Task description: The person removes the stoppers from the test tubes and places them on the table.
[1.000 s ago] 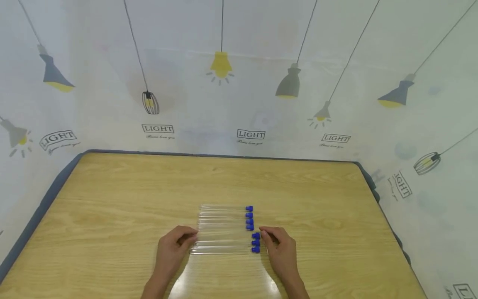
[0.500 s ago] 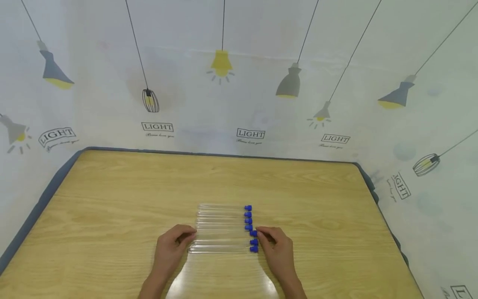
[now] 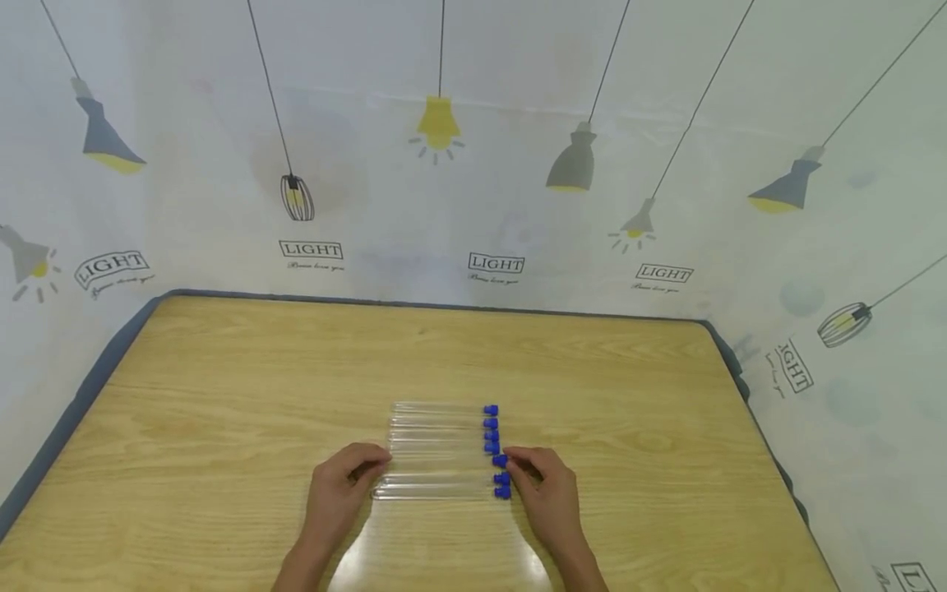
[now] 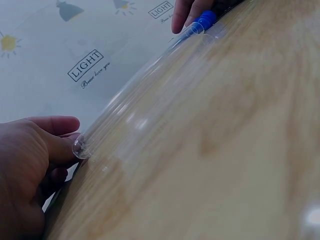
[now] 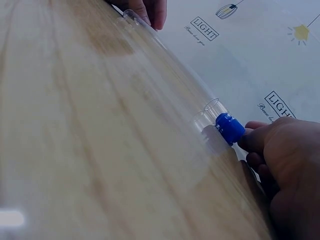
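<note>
Several clear glass test tubes (image 3: 436,425) with blue stoppers (image 3: 491,423) lie side by side across the table. The back group sits a little further left than the two front tubes (image 3: 436,492). My left hand (image 3: 336,485) pinches the rounded end of the middle tube; in the left wrist view, thumb and finger meet at a tube end (image 4: 81,148). At the other end, my right hand (image 3: 549,489) pinches that tube's blue stopper (image 5: 230,129), as the right wrist view shows up close. The finger pads are partly hidden.
The tubes rest on a light wood-grain table (image 3: 222,370) with a dark edge strip (image 3: 414,307). Behind and beside it hangs a pale wall covering (image 3: 385,205) printed with lamps and lettering.
My right hand has moved slightly left, and the middle tube's blue stopper has shifted left, nearer the back row of stoppers. My left hand has stayed almost still at the rounded end.
</note>
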